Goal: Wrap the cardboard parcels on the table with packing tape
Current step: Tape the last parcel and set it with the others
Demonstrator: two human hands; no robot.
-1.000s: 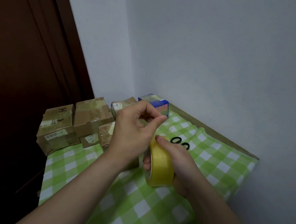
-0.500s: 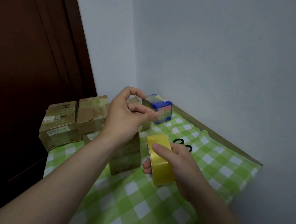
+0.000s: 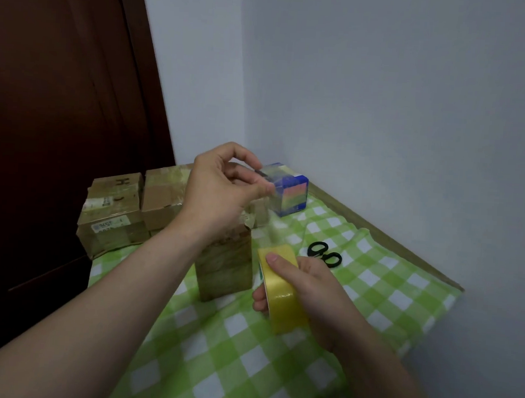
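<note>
Right hand (image 3: 307, 297) grips tape roll (image 3: 283, 295); left hand (image 3: 221, 193) apparently pinching strip above.

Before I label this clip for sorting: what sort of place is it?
Probably a home room corner used for packing: a table under a green checked cloth, taped cardboard parcels stacked beside a dark wooden door, and plain white walls.

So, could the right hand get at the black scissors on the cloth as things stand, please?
Probably not straight away: the right hand is wrapped around the yellow tape roll. The scissors lie just beyond it on the checked cloth, with nothing between.
</note>
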